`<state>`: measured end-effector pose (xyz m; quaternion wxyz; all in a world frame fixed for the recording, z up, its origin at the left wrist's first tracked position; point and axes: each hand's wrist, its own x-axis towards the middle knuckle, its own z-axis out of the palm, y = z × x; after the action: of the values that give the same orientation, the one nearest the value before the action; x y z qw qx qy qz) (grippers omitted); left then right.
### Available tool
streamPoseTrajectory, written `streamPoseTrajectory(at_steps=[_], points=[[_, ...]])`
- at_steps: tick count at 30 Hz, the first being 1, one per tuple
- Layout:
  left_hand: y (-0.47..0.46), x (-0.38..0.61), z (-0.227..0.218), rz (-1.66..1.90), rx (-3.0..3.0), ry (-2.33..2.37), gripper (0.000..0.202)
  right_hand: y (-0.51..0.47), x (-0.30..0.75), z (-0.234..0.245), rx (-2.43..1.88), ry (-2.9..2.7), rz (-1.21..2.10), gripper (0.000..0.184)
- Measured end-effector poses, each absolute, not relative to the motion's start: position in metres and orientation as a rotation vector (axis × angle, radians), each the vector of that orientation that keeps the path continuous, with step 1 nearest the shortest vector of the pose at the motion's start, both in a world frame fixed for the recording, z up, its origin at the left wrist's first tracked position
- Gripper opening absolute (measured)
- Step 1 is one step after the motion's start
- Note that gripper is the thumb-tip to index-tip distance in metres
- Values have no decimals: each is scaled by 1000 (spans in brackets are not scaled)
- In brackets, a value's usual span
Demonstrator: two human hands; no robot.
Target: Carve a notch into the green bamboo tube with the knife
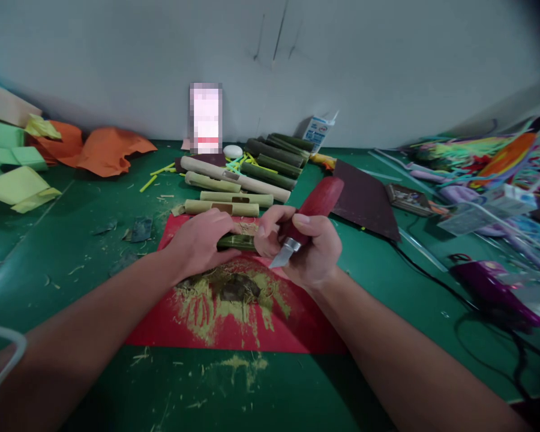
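My left hand (202, 243) is closed over the left end of a short green bamboo tube (236, 242), which lies crosswise above a red mat (297, 324). In my right hand (312, 255) is a knife (317, 204) with a thick dark red wooden handle, a metal collar and a short slanted blade pointing down and left. Some right-hand fingers also reach the tube's right end; whether they grip it is hidden. Sawdust and fine shavings (207, 312) cover the mat, with a dark scrap (240, 289) among them.
Pale cut bamboo tubes (222, 207) and darker green ones (276, 171) lie behind my hands. At the back stands a lit, blurred screen (206, 117). A brown board (364, 201), a purple device (499, 294) with cables and colourful craft stems (468, 153) lie right; orange paper (112, 150) lies left.
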<state>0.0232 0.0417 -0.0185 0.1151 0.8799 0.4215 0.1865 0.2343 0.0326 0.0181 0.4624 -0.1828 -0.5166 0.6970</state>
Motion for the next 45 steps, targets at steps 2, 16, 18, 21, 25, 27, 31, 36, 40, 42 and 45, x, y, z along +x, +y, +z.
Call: streamPoseTrajectory(at_steps=[2,16,18,21,25,27,31,36,40,42,45], points=[[42,23,-19,566,2591,1234,31,32,234,19,-457,-1281,1707,34],[43,23,-20,556,2591,1241,28,35,231,17,-534,-1245,1625,31],[42,24,-18,527,2588,1262,30,34,229,19,-588,-1194,1588,21],[42,25,-16,523,2603,1296,32,34,228,18,-668,-1146,1515,19],[40,26,-14,551,2610,1300,27,36,229,10,-742,-1184,1447,22],[40,27,-14,547,2588,1314,27,37,229,7,-772,-1203,1420,23],[40,28,-12,506,2557,1348,30,38,229,6,-834,-1226,1375,24],[39,29,-10,443,2542,1378,32,38,229,6,-945,-1221,1331,27],[40,29,-10,454,2538,1368,33,40,229,2,-1055,-1227,1199,26],[40,29,-10,468,2541,1365,32,40,229,1,-1122,-1288,1075,23],[40,29,-10,493,2538,1370,30,38,228,1,-1173,-1368,936,25]])
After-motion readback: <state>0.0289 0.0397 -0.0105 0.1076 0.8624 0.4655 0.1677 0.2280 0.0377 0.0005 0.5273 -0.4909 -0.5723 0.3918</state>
